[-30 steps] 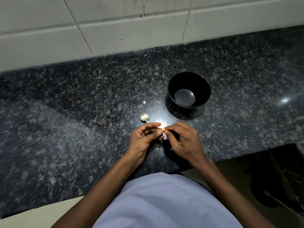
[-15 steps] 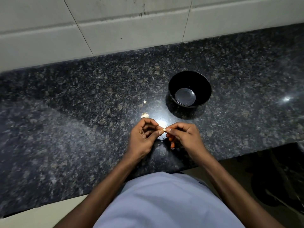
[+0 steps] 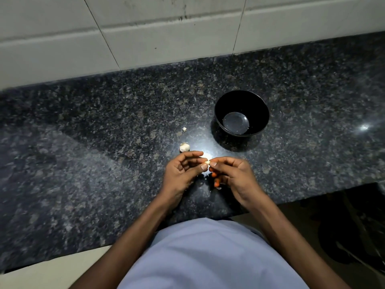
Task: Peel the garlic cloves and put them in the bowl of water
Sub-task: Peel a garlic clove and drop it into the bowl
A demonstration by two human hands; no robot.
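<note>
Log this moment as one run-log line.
step: peeling | left hand: pinching garlic clove | right hand: pinching same clove | black bowl: no cloves visible | garlic piece: on counter

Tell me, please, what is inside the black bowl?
The black bowl holds only a shallow pool of water at its bottom. No garlic shows in it. The near inner wall is hidden behind the rim.

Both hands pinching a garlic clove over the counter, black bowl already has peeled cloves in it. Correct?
Not quite. The head view shows the black bowl holding only water, no cloves. The rest stands: the left hand and right hand pinch a garlic clove between them over the counter.
</note>
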